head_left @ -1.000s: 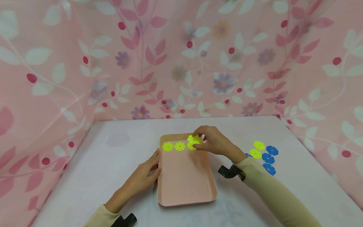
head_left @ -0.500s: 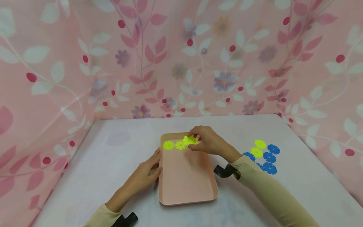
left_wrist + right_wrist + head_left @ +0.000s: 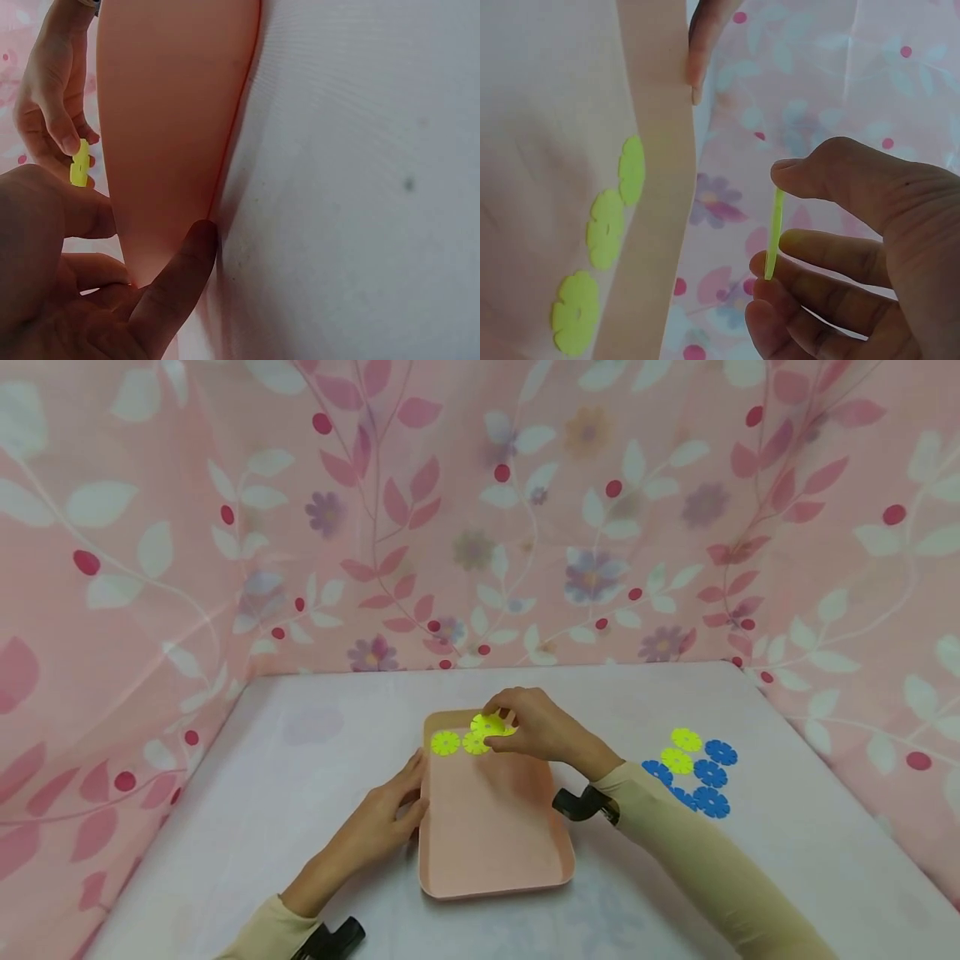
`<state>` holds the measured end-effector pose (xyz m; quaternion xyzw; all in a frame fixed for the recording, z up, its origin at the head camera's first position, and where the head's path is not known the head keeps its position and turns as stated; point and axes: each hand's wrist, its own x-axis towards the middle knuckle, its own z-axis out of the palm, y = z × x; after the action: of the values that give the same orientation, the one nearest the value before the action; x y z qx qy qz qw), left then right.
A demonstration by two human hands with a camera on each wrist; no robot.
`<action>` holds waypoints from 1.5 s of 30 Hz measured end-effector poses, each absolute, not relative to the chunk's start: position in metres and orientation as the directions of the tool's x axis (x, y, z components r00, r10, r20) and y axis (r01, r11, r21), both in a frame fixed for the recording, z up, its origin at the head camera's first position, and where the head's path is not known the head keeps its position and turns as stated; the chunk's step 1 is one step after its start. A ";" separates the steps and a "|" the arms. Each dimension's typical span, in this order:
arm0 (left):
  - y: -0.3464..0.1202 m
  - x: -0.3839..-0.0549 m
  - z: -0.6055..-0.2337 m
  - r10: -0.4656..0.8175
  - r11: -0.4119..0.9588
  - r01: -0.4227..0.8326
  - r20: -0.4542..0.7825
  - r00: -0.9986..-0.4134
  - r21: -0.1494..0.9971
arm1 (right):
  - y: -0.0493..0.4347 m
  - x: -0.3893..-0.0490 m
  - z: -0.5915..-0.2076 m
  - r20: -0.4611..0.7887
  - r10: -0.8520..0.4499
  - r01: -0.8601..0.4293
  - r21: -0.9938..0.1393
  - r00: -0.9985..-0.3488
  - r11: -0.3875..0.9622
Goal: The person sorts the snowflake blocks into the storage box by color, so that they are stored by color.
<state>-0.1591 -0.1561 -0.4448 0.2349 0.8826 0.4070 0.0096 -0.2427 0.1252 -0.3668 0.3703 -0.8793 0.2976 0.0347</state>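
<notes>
A pink rectangular tray [image 3: 491,827] lies on the table. My left hand [image 3: 378,818] holds its left edge, thumb and fingers against the side wall [image 3: 172,135]. Over the tray's far end, my right hand [image 3: 540,727] pinches a yellow flower-shaped plastic disc [image 3: 775,236] between thumb and fingertips. That disc is apart from the tray floor, seen edge-on in the right wrist view. Three similar yellow discs lie in a row along the far wall: one at the left [image 3: 445,743], a middle one [image 3: 605,229], and a third mostly hidden by my right hand in the head view.
To the tray's right, two loose yellow discs [image 3: 677,760] lie beside several blue discs [image 3: 710,773] on the white tablecloth [image 3: 330,727]. Pink floral cloth [image 3: 480,527] hangs behind and at both sides.
My right hand has moved left along the tray's far end, carrying the pinched yellow disc from above the third disc towards the middle one. My left hand has stayed on the tray.
</notes>
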 end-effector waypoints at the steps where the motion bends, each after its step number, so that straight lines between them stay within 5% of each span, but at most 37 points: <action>1: -0.156 -0.159 -0.445 0.423 0.560 0.407 0.173 -0.889 0.722 | 0.124 -0.243 -0.368 0.279 -0.635 -0.673 -0.504 -0.720 0.542; 18: -0.156 -0.161 -0.448 0.425 0.540 0.405 0.177 -0.888 0.737 | 0.100 -0.250 -0.384 0.233 -0.649 -0.663 -0.491 -0.725 0.565; 29: -0.148 -0.161 -0.442 0.425 0.559 0.441 0.214 -0.879 0.702 | 0.088 -0.247 -0.395 0.234 -0.626 -0.667 -0.308 -0.744 0.678; 36: -0.144 -0.160 -0.442 0.418 0.579 0.411 0.176 -0.891 0.704 | 0.084 -0.247 -0.402 0.188 -0.678 -0.673 -0.464 -0.711 0.576; 45: -0.144 -0.160 -0.442 0.414 0.594 0.401 0.162 -0.896 0.697 | 0.073 -0.245 -0.417 0.148 -0.666 -0.644 -0.472 -0.731 0.601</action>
<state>-0.1601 -0.1444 -0.4419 0.2282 0.8927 0.3884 0.0087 -0.2452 0.0734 -0.4169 0.3663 -0.8946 0.2551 -0.0217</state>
